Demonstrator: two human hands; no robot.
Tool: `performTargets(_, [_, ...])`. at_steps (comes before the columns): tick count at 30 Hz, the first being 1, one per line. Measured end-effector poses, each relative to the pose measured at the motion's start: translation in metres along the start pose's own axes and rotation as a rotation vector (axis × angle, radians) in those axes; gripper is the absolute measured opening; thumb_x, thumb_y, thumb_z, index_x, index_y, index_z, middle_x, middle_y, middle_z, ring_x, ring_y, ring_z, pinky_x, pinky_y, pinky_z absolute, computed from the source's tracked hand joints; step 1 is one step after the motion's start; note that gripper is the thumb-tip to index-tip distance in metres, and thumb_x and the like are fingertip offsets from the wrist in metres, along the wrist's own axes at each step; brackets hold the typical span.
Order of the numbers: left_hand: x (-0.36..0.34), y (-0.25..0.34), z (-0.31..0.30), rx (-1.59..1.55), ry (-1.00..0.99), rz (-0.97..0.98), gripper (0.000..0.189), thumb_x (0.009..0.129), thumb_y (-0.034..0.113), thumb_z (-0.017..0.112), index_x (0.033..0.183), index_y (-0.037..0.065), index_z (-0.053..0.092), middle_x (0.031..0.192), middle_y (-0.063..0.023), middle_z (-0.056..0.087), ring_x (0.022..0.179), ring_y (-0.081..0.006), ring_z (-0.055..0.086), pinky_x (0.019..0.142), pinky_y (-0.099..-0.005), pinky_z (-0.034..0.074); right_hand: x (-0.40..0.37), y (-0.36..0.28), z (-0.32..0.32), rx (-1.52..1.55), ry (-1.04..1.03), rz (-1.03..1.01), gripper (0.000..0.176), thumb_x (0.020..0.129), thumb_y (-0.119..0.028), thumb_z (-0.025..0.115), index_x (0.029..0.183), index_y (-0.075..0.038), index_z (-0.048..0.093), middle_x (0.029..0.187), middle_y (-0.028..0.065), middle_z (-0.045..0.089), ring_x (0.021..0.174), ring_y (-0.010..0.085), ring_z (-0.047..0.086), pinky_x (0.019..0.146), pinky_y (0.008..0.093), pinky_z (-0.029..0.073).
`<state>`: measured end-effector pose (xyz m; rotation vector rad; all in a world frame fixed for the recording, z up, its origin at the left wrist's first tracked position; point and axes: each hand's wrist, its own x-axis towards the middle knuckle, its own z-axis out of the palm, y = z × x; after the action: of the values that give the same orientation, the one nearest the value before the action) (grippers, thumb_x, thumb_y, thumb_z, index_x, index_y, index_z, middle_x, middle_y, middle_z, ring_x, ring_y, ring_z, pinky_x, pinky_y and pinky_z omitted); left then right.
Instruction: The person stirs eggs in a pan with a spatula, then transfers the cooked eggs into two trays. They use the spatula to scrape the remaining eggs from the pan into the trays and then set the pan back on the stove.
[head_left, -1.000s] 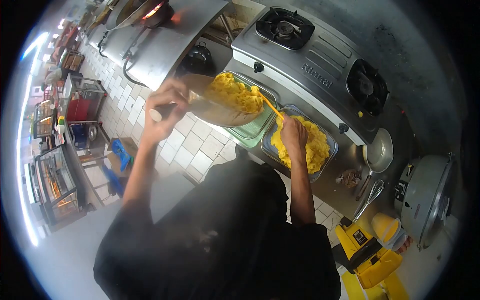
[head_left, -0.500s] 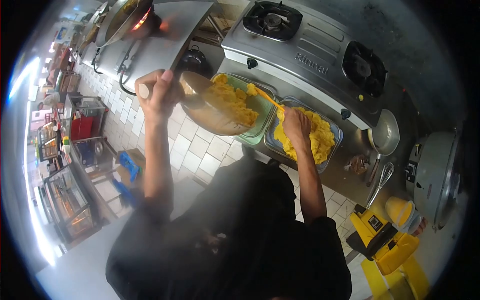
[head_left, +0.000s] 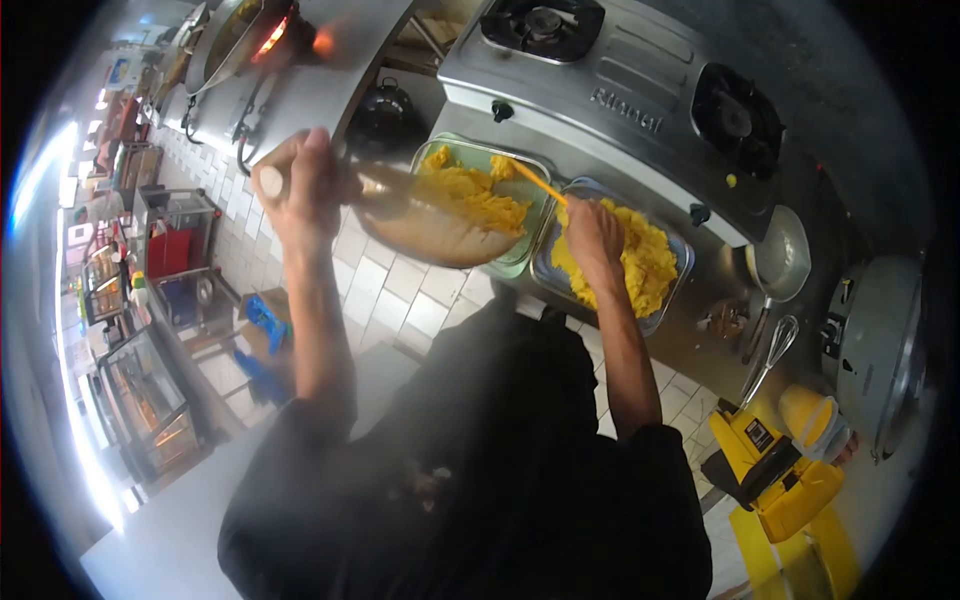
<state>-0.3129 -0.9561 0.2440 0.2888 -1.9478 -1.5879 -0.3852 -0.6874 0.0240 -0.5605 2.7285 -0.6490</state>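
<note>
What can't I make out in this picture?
In the head view:
Part of the green tray: hidden behind the tilted pan.
The pan's handle: partly covered by the left hand.
The utensil's grip: inside the right hand.
The wok: cut off by the upper edge.
The small bundle on the counter: too blurred to identify.

The left hand (head_left: 300, 190) grips a round metal pan (head_left: 415, 235) by its short, pale-ended handle; the pan is tipped steeply, overlapping the near edge of a green tray (head_left: 514, 262). Soft, lumpy yellow food (head_left: 475, 195) shows by the pan's rim and over the tray; where one part ends is hard to tell. An orange-yellow utensil (head_left: 541, 184), held in the right hand (head_left: 594, 238), slants into that tray, its tip hidden in food. Just beside sits a blue tray (head_left: 550, 270) heaped with the same food
</note>
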Motion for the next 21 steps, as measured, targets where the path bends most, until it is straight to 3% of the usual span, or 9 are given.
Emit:
performTargets(2, [0.001,0.006,0.006,-0.019,-0.074,0.054,0.041,0.097,0.014,0.056,0.060,0.012,0.040,0.050,0.0046,0.032,0.040,-0.0055,0.026,0.038,-0.0255,0.022,0.007,-0.003,-0.006,0.001,0.049,-0.006,0.025,0.090,-0.009,0.053,0.110,-0.008,0.067,0.096,0.0185,0.067,0.090,0.0391,0.066,0.078,0.0488,0.052])
performTargets(9, [0.002,0.010,0.006,-0.007,-0.034,-0.057,0.040,0.097,0.013,0.054,0.060,0.012,0.038,0.049,0.0039,0.031,0.040,-0.0062,0.025,0.039,-0.0262,0.022,0.025,-0.010,-0.002,0.107,0.031,-0.140,0.025,0.088,-0.007,0.057,0.110,-0.009,0.069,0.097,0.0189,0.067,0.090,0.0389,0.066,0.078,0.0481,0.052])
performTargets(12, [0.005,0.009,0.007,-0.045,-0.036,-0.053,0.041,0.097,0.013,0.053,0.059,0.012,0.038,0.048,0.0043,0.031,0.038,-0.0064,0.024,0.038,-0.0264,0.022,0.041,-0.020,-0.003,0.135,-0.073,-0.213,0.028,0.092,-0.007,0.054,0.116,-0.011,0.068,0.098,0.0189,0.066,0.093,0.0381,0.064,0.077,0.0483,0.050])
performTargets(21, [0.010,0.006,-0.008,-0.028,-0.048,-0.074,0.041,0.099,0.013,0.048,0.060,0.012,0.036,0.048,0.0037,0.027,0.037,-0.0072,0.021,0.036,-0.0271,0.024,0.060,-0.022,-0.008,0.112,-0.151,-0.284,0.022,0.091,-0.008,0.055,0.105,-0.010,0.071,0.096,0.0179,0.068,0.092,0.0372,0.066,0.080,0.0472,0.051])
